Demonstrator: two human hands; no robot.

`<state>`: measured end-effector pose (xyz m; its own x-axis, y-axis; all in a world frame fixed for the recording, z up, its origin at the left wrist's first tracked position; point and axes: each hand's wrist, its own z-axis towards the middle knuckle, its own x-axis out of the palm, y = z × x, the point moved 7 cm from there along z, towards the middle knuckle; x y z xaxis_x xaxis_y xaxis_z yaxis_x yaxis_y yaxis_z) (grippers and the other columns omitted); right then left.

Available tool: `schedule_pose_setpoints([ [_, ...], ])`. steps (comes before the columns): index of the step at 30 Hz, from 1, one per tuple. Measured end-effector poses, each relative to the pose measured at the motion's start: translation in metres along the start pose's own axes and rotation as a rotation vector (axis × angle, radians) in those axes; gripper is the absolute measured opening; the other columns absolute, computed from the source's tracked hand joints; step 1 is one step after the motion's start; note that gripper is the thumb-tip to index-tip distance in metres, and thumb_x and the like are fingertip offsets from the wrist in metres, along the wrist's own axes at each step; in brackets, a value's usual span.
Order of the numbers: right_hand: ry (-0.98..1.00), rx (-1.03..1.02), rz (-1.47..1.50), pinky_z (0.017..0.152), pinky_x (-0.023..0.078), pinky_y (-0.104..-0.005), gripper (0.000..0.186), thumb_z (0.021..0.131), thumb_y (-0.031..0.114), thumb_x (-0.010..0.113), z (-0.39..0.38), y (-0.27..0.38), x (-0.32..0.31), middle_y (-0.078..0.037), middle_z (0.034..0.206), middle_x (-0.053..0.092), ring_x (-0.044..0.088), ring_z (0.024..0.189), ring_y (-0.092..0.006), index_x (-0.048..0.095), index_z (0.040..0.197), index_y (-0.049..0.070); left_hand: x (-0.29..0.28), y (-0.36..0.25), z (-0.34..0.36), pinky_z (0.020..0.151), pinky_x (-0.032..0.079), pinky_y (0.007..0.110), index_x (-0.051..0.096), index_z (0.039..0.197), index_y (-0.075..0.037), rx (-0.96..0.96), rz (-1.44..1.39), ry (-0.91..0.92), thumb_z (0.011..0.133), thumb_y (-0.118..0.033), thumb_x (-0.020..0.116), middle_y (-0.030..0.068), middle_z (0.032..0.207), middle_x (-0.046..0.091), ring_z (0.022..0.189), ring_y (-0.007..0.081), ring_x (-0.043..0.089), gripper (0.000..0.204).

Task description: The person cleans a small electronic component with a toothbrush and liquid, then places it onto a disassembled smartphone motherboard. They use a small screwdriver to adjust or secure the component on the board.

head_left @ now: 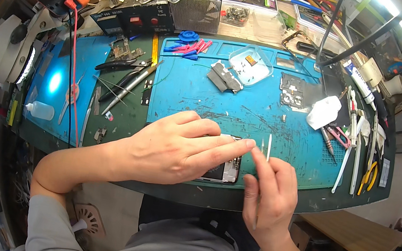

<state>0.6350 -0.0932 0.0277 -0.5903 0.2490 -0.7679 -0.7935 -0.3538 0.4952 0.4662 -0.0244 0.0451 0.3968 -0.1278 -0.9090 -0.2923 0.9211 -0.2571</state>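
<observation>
An opened phone [230, 171] lies on the blue work mat, its inner parts showing at the right end. My left hand [181, 146] stretches over it, fingers extended, and hides most of it. The left index fingertip meets the fingertips of my right hand [272, 197]. Closed around a thin pale stick-like tool [269, 147], my right hand is just right of the phone. The tool points away from me, and its lower end shows below the fingers; its exact kind is unclear.
Beyond the hands are a grey metal part [224, 77], a clear plastic tub [251, 65] and pink and blue picks [193, 48]. Pliers [121, 84] lie left; yellow-handled cutters [368, 178] lie right. A small bottle [41, 110] stands at far left.
</observation>
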Motion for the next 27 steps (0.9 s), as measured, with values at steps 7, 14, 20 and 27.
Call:
schedule_pose_setpoints([
  [7, 0.139, -0.116, -0.113, 0.078, 0.044, -0.0390, 0.058, 0.089, 0.003, 0.072, 0.004, -0.001, -0.005, -0.006, 0.106, 0.055, 0.056, 0.088, -0.0233, 0.075, 0.146, 0.014, 0.000, -0.003, 0.001, 0.083, 0.052, 0.035, 0.057, 0.157, -0.007, 0.016, 0.039, -0.056, 0.083, -0.005, 0.079, 0.0035, 0.128, 0.078, 0.107, 0.0215, 0.072, 0.078],
  [14, 0.146, -0.189, -0.238, 0.075, 0.044, -0.0376, 0.052, 0.089, 0.003, 0.069, 0.007, 0.006, -0.001, -0.006, 0.103, 0.054, 0.056, 0.087, -0.0222, 0.078, 0.139, 0.014, 0.000, -0.006, 0.003, 0.083, 0.053, 0.036, 0.058, 0.156, -0.007, 0.029, 0.049, -0.060, 0.081, -0.002, 0.078, 0.0042, 0.125, 0.078, 0.107, 0.0221, 0.073, 0.078],
  [20, 0.095, -0.228, -0.207, 0.073, 0.044, -0.0364, 0.049, 0.089, 0.004, 0.070, 0.008, 0.003, -0.001, -0.005, 0.102, 0.053, 0.055, 0.085, -0.0212, 0.079, 0.136, 0.013, -0.010, -0.001, -0.001, 0.093, 0.058, 0.041, 0.067, 0.146, -0.005, -0.046, -0.050, -0.099, 0.083, -0.001, 0.078, 0.0059, 0.120, 0.078, 0.106, 0.0270, 0.074, 0.064],
  [27, 0.080, -0.204, -0.102, 0.074, 0.045, -0.0373, 0.053, 0.086, 0.001, 0.073, 0.007, -0.004, -0.001, -0.005, 0.101, 0.053, 0.054, 0.083, -0.0213, 0.078, 0.138, 0.013, -0.005, -0.015, -0.015, 0.100, 0.057, 0.045, 0.067, 0.145, -0.003, -0.177, 0.012, -0.046, 0.088, -0.019, 0.084, 0.0114, 0.135, 0.070, 0.118, 0.0324, 0.068, 0.062],
])
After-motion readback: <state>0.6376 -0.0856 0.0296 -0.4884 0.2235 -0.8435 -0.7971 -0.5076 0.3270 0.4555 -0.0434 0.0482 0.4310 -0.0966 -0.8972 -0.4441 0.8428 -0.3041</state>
